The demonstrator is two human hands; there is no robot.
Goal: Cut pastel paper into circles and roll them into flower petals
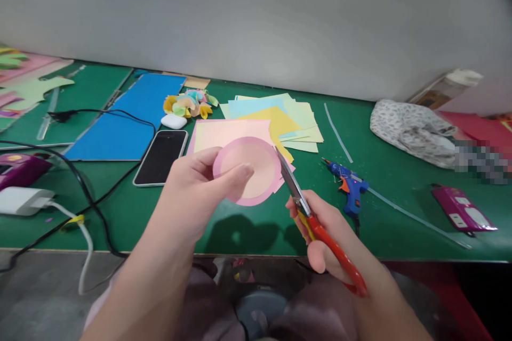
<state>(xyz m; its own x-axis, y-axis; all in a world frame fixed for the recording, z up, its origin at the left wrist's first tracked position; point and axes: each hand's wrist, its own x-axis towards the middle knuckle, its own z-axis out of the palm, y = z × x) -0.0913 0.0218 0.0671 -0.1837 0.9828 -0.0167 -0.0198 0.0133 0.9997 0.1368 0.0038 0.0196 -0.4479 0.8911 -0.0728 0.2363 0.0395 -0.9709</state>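
Between the thumb and fingers of my left hand [200,181] is a round paper disc [264,170], peach in the middle with a pink border. My right hand [324,224] grips scissors [316,224] with red and yellow handles. Their metal blades look closed, or nearly so, and point up and left, with the tips at the disc's right edge. Whether the blades touch the paper I cannot tell. Behind the disc lies a peach and pink sheet [232,133], partly hidden by the disc and my left hand. Pink paper pieces show at the disc's right.
Pastel sheets [308,117] lie behind, beside paper flowers [190,104]. A phone [162,157] and blue board [132,122] sit left, among cables. To the right are a blue glue gun [350,186] with a glue stick, a purple power strip [462,210] and a patterned cloth [412,130].
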